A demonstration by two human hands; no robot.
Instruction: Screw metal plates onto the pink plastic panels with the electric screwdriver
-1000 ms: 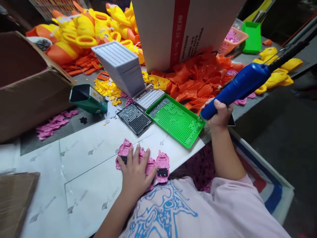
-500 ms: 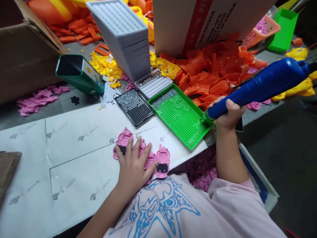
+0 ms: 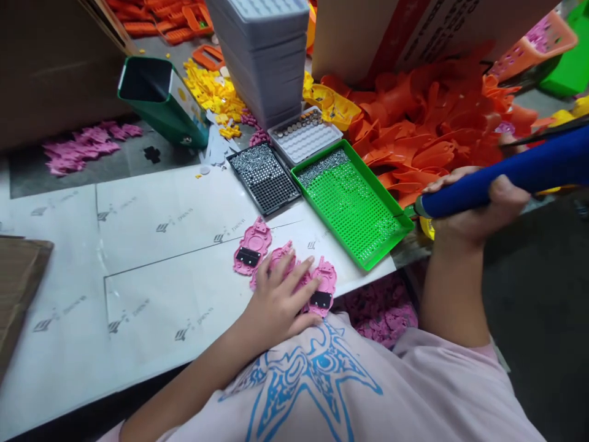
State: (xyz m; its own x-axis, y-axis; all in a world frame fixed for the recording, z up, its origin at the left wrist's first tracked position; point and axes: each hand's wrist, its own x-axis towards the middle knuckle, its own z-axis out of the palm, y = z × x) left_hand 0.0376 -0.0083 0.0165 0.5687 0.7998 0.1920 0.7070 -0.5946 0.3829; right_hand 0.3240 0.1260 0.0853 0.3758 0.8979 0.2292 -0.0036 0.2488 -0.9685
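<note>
My left hand (image 3: 278, 304) lies with fingers spread over a row of pink plastic casings on the white-covered table. One casing (image 3: 254, 239) with a black cover sits apart at the row's left end; another casing (image 3: 326, 276) shows at its right end, near my fingertips. Those in between are partly hidden under the hand. My right hand (image 3: 478, 215) is wrapped round a blue electric screwdriver (image 3: 515, 169), held almost level with its bit pointing left. The bit is over the near right end of a green perforated tray (image 3: 389, 250), which holds small screws.
A black perforated tray (image 3: 275, 195) of screws and a grey tray (image 3: 317, 139) with small round metal parts adjoin the green one. Behind stand a stack of grey trays (image 3: 269, 67), a dark green bin (image 3: 184, 116) and orange parts (image 3: 405, 135). Cardboard boxes flank the table.
My view has shifted, so the trays sit higher and further right. My left hand has moved right along the casings, uncovering the leftmost one. The screwdriver's bit remains at the green tray's end.
</note>
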